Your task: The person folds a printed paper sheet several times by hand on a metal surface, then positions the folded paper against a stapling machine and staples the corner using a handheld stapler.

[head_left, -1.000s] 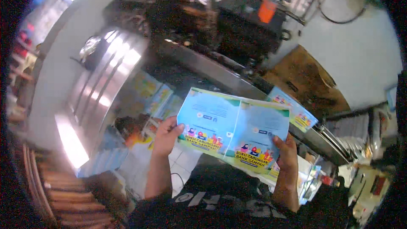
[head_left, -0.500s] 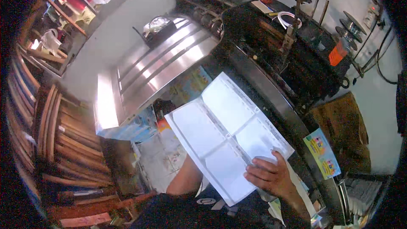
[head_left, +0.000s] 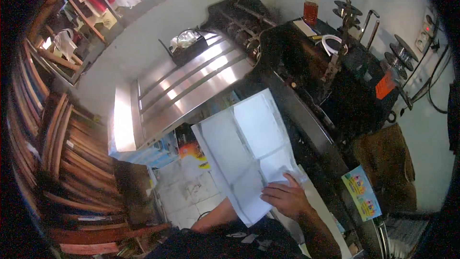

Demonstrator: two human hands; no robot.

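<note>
A white printed sheet (head_left: 225, 144), divided into four panels by grey bands, is held up at a tilt in front of my body. Its right side is bent and its print is blurred. My right hand (head_left: 285, 197) rests on the lower right of the sheet, fingers stretched out to the left and thumb apart. My left forearm (head_left: 215, 217) reaches under the sheet from the lower edge. The left hand itself is hidden behind the paper, so its fingers do not show.
A slatted metal table (head_left: 182, 86) bears a black basket (head_left: 189, 52). On the right, a dark machine (head_left: 302, 72) carries wire spools (head_left: 400, 52) and a bottle of red liquid (head_left: 310, 7). Wooden frames (head_left: 86, 163) fill the left rack. A colourful printed sheet (head_left: 362, 194) hangs at right.
The white sheet has turned and its right side has bent. My right hand has moved left along with it. The whole view has shifted, so the surroundings sit lower in the picture.
</note>
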